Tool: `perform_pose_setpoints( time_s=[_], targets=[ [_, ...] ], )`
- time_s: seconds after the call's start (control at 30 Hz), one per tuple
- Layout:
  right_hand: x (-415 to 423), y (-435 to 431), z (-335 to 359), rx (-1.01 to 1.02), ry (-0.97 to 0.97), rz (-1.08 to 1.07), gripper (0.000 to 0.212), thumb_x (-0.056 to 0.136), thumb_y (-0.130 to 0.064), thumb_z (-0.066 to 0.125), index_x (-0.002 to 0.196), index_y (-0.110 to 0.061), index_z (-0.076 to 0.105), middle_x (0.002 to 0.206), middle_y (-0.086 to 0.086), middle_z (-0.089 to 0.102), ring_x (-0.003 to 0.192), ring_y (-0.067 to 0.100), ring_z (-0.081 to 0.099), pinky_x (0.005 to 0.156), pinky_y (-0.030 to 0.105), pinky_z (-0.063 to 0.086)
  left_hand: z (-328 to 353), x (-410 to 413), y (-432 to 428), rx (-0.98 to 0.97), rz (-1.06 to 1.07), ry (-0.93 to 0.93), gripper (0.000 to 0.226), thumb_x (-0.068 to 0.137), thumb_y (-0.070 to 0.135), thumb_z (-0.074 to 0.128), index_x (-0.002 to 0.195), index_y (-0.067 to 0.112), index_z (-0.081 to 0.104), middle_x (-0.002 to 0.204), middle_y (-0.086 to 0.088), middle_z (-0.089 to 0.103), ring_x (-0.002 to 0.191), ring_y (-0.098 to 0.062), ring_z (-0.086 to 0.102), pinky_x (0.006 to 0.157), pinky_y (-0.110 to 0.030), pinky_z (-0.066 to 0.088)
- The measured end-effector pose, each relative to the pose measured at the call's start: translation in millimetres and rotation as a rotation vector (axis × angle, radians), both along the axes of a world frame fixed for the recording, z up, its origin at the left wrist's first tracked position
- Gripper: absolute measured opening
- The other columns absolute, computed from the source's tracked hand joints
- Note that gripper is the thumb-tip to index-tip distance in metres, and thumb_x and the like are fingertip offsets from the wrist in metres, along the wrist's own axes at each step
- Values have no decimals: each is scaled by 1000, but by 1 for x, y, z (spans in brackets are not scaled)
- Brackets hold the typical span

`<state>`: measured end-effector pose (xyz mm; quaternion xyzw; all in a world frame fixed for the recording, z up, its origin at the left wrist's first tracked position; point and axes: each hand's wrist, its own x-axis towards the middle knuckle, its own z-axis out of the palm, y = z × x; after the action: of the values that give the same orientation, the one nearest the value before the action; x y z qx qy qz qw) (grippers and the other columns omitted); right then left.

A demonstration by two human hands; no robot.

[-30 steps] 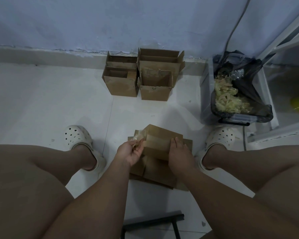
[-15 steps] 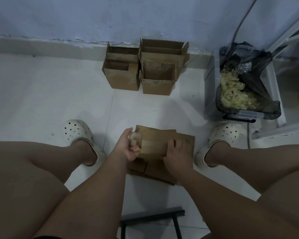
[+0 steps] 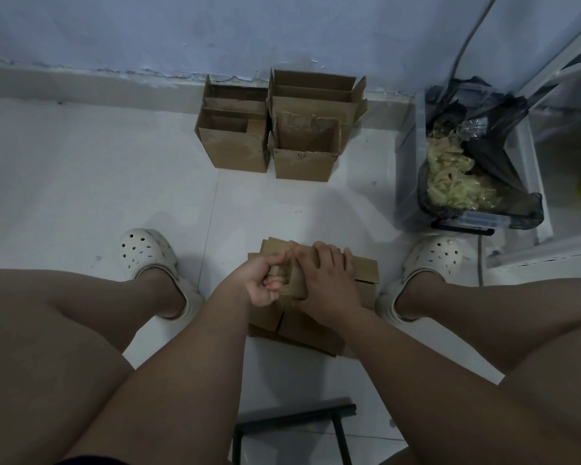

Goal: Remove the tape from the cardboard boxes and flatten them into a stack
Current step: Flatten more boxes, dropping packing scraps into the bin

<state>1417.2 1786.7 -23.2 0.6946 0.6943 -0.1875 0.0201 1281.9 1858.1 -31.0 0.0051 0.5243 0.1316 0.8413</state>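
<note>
Your left hand is curled into a fist at the left end of the box, fingers and thumb closed around a tan strip that looks like tape; the light is dim there, so it may be a flap edge instead. Your right hand lies just beside the left one, touching it, with straight, slightly spread fingers pressing down on top of the box and holding nothing.

The box sits on the stack of flattened cardboard on the white floor, between your feet. The stack's edges show below and to the right of your hands.

Two open boxes stand side by side against the wall, touching each other: the left one with flaps up, the right one with torn inner edges. To their right a bin lined with a black bag holds a heap of crumpled yellowish tape wads.

You wear white clogs, the left well clear of the stack, the right near the bin's front. A dark stool frame shows between your knees.
</note>
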Motion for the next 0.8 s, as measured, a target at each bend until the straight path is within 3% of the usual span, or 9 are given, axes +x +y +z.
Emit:
perform_pose_setpoints(
  time_s=[0.1, 0.2, 0.3, 0.4, 0.47, 0.53, 0.6, 0.7, 0.8],
  targets=[
    [14, -1, -4, -4, 48, -82, 86, 71, -61, 64, 142, -35, 22, 141, 8, 27, 131, 30, 25, 114, 53, 8, 1, -7, 2, -65, 21, -55, 27, 97, 20, 50, 73, 10, 57, 40, 6, 27, 28, -6, 23, 27, -14, 16],
    [45, -3, -5, 31, 100, -243, 83, 67, -66, 64, 134, -39, 23, 134, 3, 29, 124, 26, 28, 110, 49, 19, 2, -18, 9, -86, 99, -21, 29, 99, 22, 46, 76, 8, 57, 38, 5, 27, 26, -7, 22, 28, -15, 17],
    [50, 1, -2, 68, 165, -224, 88, 63, -65, 68, 134, -38, 24, 133, 2, 31, 120, 22, 26, 109, 46, 24, 4, -17, 14, -25, 224, 79, 21, 99, 19, 46, 86, 6, 57, 49, 1, 49, 30, -8, 31, 36, -15, 34],
    [38, 2, -2, 79, 185, -206, 96, 64, -60, 73, 141, -36, 20, 137, 1, 33, 124, 19, 24, 112, 47, 23, 15, -3, 13, 74, 260, 49, 19, 97, 11, 45, 100, 0, 60, 76, -9, 64, 60, -16, 52, 69, -32, 53],
    [32, -1, -5, 70, 196, -196, 100, 67, -56, 73, 145, -35, 14, 141, 0, 29, 130, 20, 23, 117, 46, 17, 21, 6, 13, 186, 286, 75, 21, 98, 5, 44, 111, -2, 59, 98, -15, 65, 82, -22, 64, 78, -36, 57],
    [28, -5, -8, 71, 203, -167, 99, 71, -52, 73, 147, -34, 12, 145, 2, 23, 136, 22, 20, 118, 43, 13, 29, 13, 12, 284, 289, 118, 24, 98, -1, 42, 115, 3, 58, 104, -15, 66, 70, -14, 67, 61, -23, 57],
    [24, -7, -8, 81, 223, -140, 94, 74, -46, 72, 148, -32, 15, 150, 4, 18, 139, 25, 18, 118, 41, 14, 32, 17, 13, 351, 232, 212, 27, 97, -3, 39, 115, 9, 56, 87, -8, 64, 44, -5, 46, 39, -15, 39],
    [19, -8, -7, 72, 261, -126, 86, 77, -44, 69, 146, -32, 20, 152, 3, 11, 142, 27, 13, 116, 42, 20, 30, 19, 15, 412, 71, 411, 23, 96, 7, 38, 107, 14, 58, 60, 0, 48, 40, -8, 32, 35, -19, 28],
    [12, -8, -5, 110, 318, -147, 75, 79, -53, 63, 142, -32, 27, 151, -2, 10, 141, 23, 11, 113, 39, 23, 36, 25, 13, 466, -51, 488, 18, 95, 24, 44, 98, 15, 59, 56, 3, 43, 45, -9, 36, 43, -21, 33]
  ],
)
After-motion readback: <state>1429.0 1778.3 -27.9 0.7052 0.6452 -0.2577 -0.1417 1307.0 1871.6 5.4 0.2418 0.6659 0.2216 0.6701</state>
